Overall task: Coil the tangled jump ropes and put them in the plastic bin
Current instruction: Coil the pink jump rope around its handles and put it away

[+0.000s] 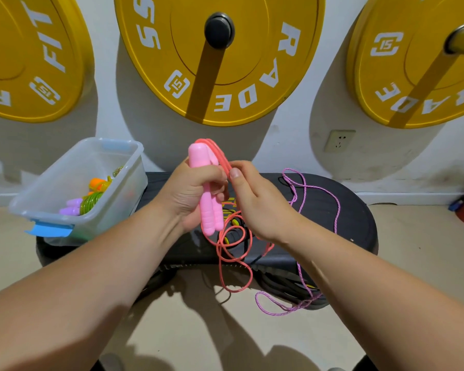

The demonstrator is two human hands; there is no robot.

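The pink jump rope with two ribbed plastic handles point(210, 218) is up in front of us, above the low black oval platform point(354, 226). Our left hand point(190, 195) grips both handles together, upright, and our right hand point(255, 204) pinches the coral cord point(220, 156) just beside them, between thumb and fingers. A few turns arch over the handle tops; the rest hangs in loose loops past the platform's front edge. To coil well, we judge, each new turn should match those above in size, with the cord sliding through the right hand's pinch so kinks run out and the left hand clamping each turn. A purple braided rope point(338, 210) sprawls uncoiled on the platform to the right. At the left, the clear plastic bin point(110, 215) already holds a green coiled rope point(90, 203).
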